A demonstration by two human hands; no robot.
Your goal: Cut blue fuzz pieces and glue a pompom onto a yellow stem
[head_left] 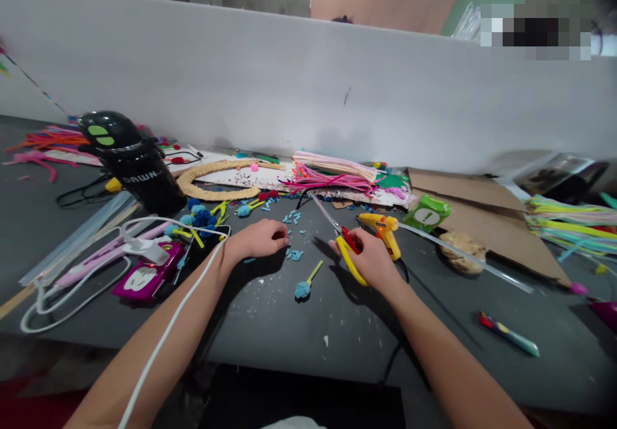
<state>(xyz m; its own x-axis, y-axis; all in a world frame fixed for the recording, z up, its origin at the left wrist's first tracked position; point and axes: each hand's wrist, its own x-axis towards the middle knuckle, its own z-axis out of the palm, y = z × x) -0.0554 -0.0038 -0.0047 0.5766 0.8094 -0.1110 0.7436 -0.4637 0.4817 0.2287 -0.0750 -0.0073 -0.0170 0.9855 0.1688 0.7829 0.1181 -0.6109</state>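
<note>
Two bare hands worked over a dark grey tabletop (289, 326) strewn with craft scraps: the right hand (369, 258) was closed around the yellow-and-red handles of a pair of metal scissors (343, 239), blades pointing up and away toward a pile of pink pipe cleaners (332, 175). The left hand (260, 237) rested knuckles-up with fingers curled, pinching at small blue cut bits (294, 254), though whether it held one could not be told. A yellow hot-glue gun (383, 229) lay just beyond the right hand, a blue pom-pom on a yellow stem (304, 285) between the forearms.
</note>
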